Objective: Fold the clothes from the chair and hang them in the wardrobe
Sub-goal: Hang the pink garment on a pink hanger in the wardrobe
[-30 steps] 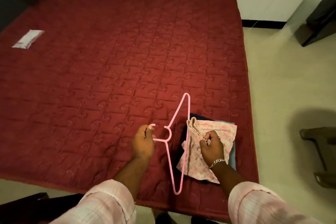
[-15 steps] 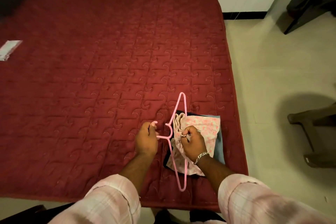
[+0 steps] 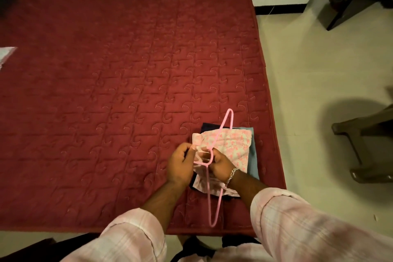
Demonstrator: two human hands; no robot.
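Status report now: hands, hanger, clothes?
Both hands, left and right, gripping pink hanger and floral garment. Folded pile underneath. Nothing in the way.

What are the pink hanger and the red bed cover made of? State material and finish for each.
Pink hanger: looks like thin wire or plastic rod with a smooth pink coat; slim, uniform, slightly glossy. Which one, the view leaves open.
Red bed cover: quilted fabric, matte and velvety; stitched swirl pattern with soft puckering.

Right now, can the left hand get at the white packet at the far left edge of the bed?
Probably not without leaning. The left hand grips the pink hanger near the floral garment, while the white packet lies far across the bed. Nothing lies between them; the hand is simply occupied and distant.
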